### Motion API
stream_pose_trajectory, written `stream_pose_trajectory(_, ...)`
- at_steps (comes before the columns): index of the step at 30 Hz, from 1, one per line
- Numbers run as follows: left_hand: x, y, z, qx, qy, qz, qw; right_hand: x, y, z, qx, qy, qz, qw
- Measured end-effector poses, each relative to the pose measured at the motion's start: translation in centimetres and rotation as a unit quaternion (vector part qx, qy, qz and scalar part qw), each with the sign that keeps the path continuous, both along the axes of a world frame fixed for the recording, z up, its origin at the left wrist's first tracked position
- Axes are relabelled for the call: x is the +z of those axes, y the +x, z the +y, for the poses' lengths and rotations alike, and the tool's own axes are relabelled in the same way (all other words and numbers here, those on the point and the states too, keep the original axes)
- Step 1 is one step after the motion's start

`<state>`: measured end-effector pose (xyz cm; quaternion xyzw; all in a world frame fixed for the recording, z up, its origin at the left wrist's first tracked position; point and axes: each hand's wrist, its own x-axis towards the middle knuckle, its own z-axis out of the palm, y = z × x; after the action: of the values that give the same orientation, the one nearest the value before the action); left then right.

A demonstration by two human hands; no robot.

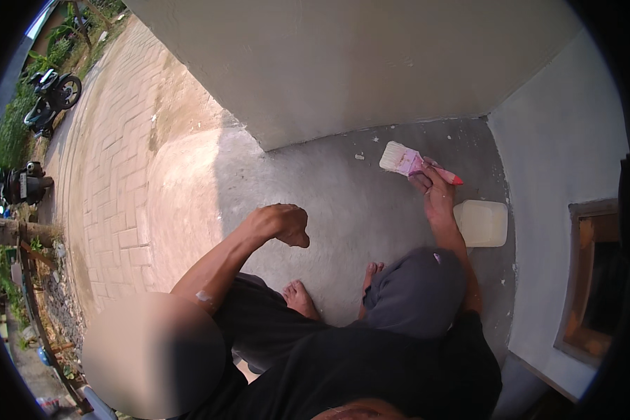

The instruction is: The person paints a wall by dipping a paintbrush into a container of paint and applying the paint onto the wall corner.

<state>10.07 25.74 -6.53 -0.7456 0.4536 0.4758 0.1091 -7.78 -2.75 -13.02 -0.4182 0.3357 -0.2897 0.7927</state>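
Note:
My right hand (pixel 437 187) grips a wide paintbrush (pixel 403 160) with pale bristles, a pink-stained band and a red handle tip. The bristles point to the far left, toward the foot of the wall, and look apart from it. Just right of my right forearm, a pale, squarish plastic container (pixel 484 224) sits on the floor; its contents are hard to make out. My left hand (pixel 284 224) is curled into a loose fist above the floor, with nothing showing in it.
A grey wall (pixel 371 70) stands ahead and a lighter wall (pixel 560 154) at the right, with a wood-framed opening (pixel 579 280). White specks dot the grey floor (pixel 343 189). Paving (pixel 119 182) and parked motorcycles (pixel 47 98) lie to the left. My bare feet (pixel 301 299) are close by.

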Motion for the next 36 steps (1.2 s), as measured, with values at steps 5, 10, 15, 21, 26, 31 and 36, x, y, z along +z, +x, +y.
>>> stream_pose_trajectory(5, 0.7, -0.1, 1.6, 0.014, -0.005, 0.005, 1.000, -1.4, 7.7, 4.0, 0.142, 0.074, -0.051, 0.986)
stream_pose_trajectory(10, 0.4, 0.0, 2.9, 0.035, 0.002, 0.023, 0.999, -2.4, 11.4, 6.0, 0.162, 0.149, -0.090, 0.971)
stream_pose_trajectory(15, 0.8, 0.1, 3.3, 0.046, 0.021, 0.007, 0.999, -3.5, 13.1, 6.7, 0.159, 0.135, -0.137, 0.968)
stream_pose_trajectory(21, 1.4, 0.2, 3.0, 0.051, 0.038, 0.016, 0.998, -2.1, 13.8, 7.7, 0.151, 0.053, -0.052, 0.986)
stream_pose_trajectory(26, 2.1, 0.0, 2.9, 0.052, 0.024, 0.018, 0.998, -1.7, 15.2, 8.1, 0.174, -0.006, -0.038, 0.984)
stream_pose_trajectory(31, 2.5, -0.2, 2.6, 0.034, 0.028, 0.018, 0.999, -2.5, 16.3, 7.5, 0.235, -0.295, -0.019, 0.926)
stream_pose_trajectory(36, 2.4, -0.8, 2.9, 0.061, 0.016, 0.033, 0.997, -0.2, 17.4, 8.7, 0.254, -0.513, 0.034, 0.819)
